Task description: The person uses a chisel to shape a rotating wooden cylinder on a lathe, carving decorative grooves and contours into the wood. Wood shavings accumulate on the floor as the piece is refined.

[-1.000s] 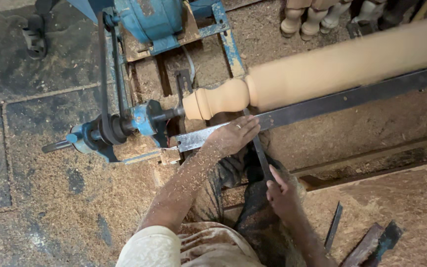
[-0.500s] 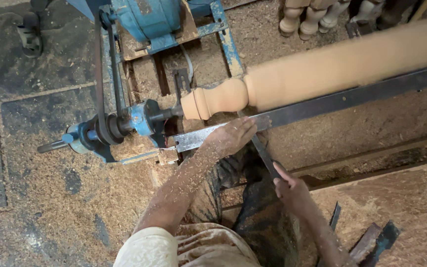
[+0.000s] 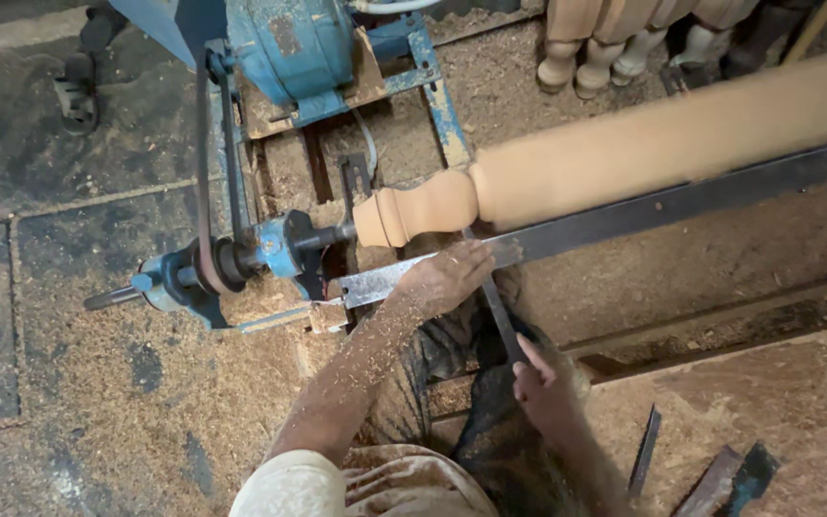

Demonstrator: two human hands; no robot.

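Note:
A long pale wooden workpiece (image 3: 643, 148) is mounted on a lathe, with a rounded bead turned at its left end (image 3: 418, 211). A dark metal tool rest bar (image 3: 681, 201) runs just below it. My left hand (image 3: 447, 278) rests on the bar and presses down on a long dark chisel (image 3: 495, 302), whose tip reaches the wood near the bead. My right hand (image 3: 543, 383) grips the chisel's lower end. Sawdust coats my left forearm.
A blue lathe head with pulley and belt (image 3: 232, 258) stands at the left, a blue motor (image 3: 289, 48) above it. Turned wooden legs (image 3: 605, 38) lie at the top. Spare chisels (image 3: 710, 469) rest at lower right. Sawdust covers the stone floor (image 3: 98, 383).
The view has drifted slightly; my right hand has slid a little down and right along the chisel. My left hand stays on the bar.

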